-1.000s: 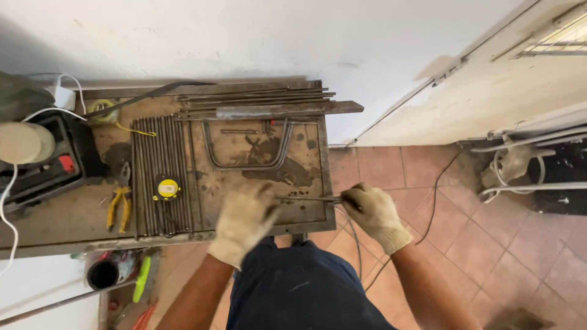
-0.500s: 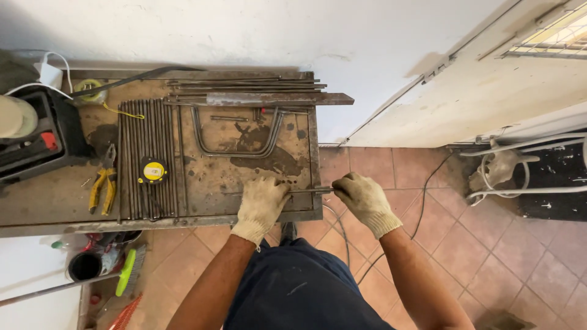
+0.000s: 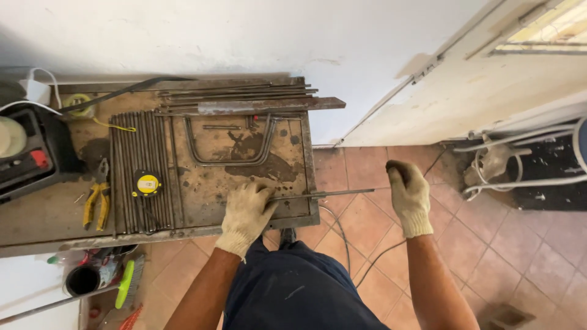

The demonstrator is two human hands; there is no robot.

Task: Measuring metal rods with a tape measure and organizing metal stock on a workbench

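Rod [image 3: 324, 195] clamped by left hand [image 3: 246, 211] fingers on workbench [image 3: 36, 226]; right hand [image 3: 408, 194] fisted, empty.

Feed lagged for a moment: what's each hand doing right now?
Left hand: closed, pinning the thin steel rod on the metal workbench.
Right hand: fist closed in the air beyond the rod's end, holding nothing visible.

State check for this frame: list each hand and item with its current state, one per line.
Left hand: gloved, pressing thin rod on the bench.
Right hand: gloved, fisted, off the rod.
Thin rod: flat, overhanging bench edge.
Tape measure: lying on the rod bundle.
Pliers: lying flat.
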